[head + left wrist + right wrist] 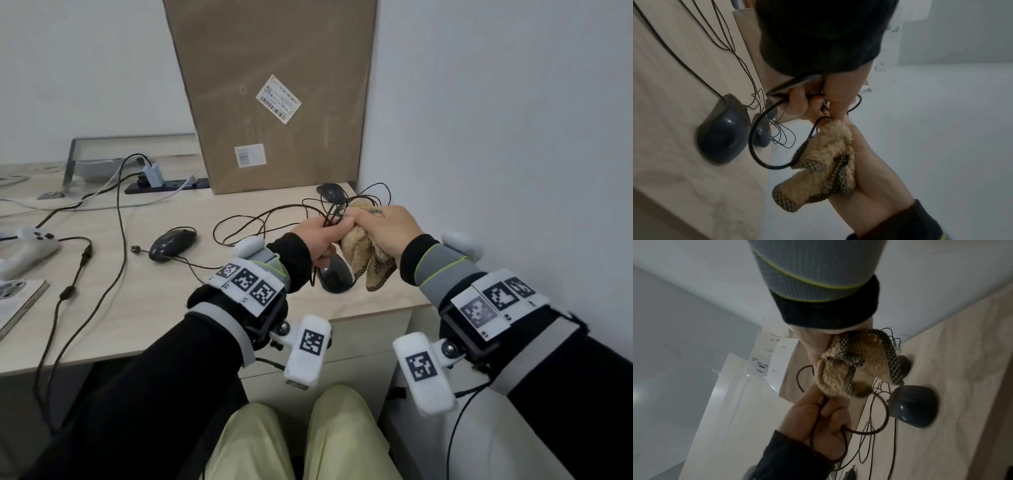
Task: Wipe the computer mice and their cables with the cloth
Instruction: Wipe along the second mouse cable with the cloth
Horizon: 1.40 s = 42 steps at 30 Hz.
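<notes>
Thin black mouse cables (329,214) bunch in my clenched left hand (317,240); my right hand (383,229) grasps the fuzzy tan cloth (363,253), tall brown cardboard box (274,92) behind.

pale wood worktop (144,308) carries all | tall brown cardboard box (274,96) at back against wall | dark grey mouse (173,244) left of centre | second dark mouse (330,192) before box | third dark mouse (335,275) near front edge, under left hand (317,240) | white game controller (29,246) far left

Black sleeves (144,383), grey yellow-edged wristbands (442,263), white marker-tagged wrist camera mounts (248,281) above pale green trousers (298,442).
</notes>
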Tool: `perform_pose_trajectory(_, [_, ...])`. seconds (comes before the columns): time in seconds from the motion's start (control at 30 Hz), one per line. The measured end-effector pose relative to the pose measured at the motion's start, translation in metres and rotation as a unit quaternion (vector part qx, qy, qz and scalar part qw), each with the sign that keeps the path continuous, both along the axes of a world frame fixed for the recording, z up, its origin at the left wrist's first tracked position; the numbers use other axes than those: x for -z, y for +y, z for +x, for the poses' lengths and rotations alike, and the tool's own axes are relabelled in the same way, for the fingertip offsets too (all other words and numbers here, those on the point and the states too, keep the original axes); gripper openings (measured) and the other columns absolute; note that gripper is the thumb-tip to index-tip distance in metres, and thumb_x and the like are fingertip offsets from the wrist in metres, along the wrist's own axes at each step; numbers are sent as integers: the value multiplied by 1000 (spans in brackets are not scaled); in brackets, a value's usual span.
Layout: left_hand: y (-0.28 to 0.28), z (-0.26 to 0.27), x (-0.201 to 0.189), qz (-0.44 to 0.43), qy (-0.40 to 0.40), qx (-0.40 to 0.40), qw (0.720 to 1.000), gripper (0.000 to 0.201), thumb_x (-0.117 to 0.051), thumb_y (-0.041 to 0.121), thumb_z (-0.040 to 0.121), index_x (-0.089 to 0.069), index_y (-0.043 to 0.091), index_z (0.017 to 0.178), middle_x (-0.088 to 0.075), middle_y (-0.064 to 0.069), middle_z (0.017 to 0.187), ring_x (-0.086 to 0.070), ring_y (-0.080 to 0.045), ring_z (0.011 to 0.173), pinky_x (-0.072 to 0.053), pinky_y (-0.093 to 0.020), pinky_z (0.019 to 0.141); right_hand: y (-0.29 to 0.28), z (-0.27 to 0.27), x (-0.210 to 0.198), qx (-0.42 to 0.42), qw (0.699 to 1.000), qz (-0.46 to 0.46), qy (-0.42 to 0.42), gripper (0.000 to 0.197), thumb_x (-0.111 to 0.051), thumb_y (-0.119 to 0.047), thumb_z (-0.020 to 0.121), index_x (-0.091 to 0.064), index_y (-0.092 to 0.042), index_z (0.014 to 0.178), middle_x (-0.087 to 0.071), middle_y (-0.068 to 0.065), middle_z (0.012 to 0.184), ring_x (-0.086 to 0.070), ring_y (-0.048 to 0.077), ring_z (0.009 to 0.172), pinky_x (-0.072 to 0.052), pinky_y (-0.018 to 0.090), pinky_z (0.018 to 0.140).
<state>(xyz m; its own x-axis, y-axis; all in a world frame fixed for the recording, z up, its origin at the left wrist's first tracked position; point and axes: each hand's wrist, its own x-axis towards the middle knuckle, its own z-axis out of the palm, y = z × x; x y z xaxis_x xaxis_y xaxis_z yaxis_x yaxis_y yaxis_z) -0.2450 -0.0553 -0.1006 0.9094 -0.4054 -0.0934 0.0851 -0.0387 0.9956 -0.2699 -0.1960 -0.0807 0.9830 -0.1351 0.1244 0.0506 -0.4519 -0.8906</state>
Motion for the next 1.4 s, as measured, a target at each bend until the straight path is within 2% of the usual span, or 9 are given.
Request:
perform_pose_trajectory(0.13, [8,7,1,18,-9,-36,999,28,-55,24,95,-49,16,68,-36,10,44,-26,-2,33,-19,-10,34,-6,-1,5,-35,998,-9,46,60,-67,-54,74,-68,4,91,-66,11,75,-60,21,62,-51,31,58])
perform_pose_trajectory(0.23, [14,15,6,21,0,-56,998,26,-57,23,93,-53,12,69,-41,8,43,-29,-2,33,-20,-11,33,-11,1,6,-64,995,-34,67,73,-67,-62,63,-67,5,91,-66,12,76,-64,28,68,-55,39,71])
perform_pose_trajectory(0.33, [24,19,10,4,23,-76,997,25,-54,20,95,-56,9,73,-50,8,41,-33,0,30,-22,-11,30,-17,-1,5,-100,991,-6,90,25,-69,-37,81,-71,-14,71,-71,0,70,-66,20,67,-54,29,68])
perform_pose_trajectory(0.43, [32,26,13,2,37,-98,994,26,-52,18,96,-56,7,74,-48,8,41,-34,0,31,-27,-11,31,-17,-3,6,-137,983,-9,121,17,-68,-23,84,-65,-15,70,-68,-4,65,-62,9,58,-50,17,55])
perform_pose_trajectory(0.6, [35,37,16,-52,65,-151,985,27,-50,16,97,-57,6,74,-47,5,44,-35,-1,32,-30,-11,32,-13,0,3,-177,968,5,180,1,-60,-6,86,-62,-6,87,-64,11,79,-62,22,70,-53,30,72])
perform_pose_trajectory(0.8, [40,47,23,-61,84,-180,978,27,-50,19,97,-57,8,73,-46,4,49,-34,-1,30,-28,-12,33,-18,-2,-1,-194,957,41,209,24,-44,14,85,-53,2,103,-48,5,52,-45,4,32,-35,12,31])
perform_pose_trajectory(1.03, [44,51,25,-90,95,-196,972,28,-46,20,99,-53,9,74,-41,0,61,-33,0,29,-27,-11,31,-16,6,7,-142,972,92,163,27,-45,14,84,-57,9,107,-65,21,90,-63,29,78,-55,36,77])
perform_pose_trajectory(1.23, [39,37,17,26,81,-107,991,28,-48,35,97,-61,13,84,-35,6,57,-30,-5,45,-20,-14,34,-4,12,10,-102,980,77,150,29,-54,12,82,-59,6,110,-65,27,105,-64,35,94,-53,45,88])
perform_pose_trajectory(1.4, [23,29,17,117,56,-35,991,21,-56,32,93,-55,13,84,-53,1,71,-38,-8,54,-28,-15,36,9,19,17,-91,983,61,146,28,-66,3,77,-59,1,104,-65,27,105,-65,36,93,-55,44,84])
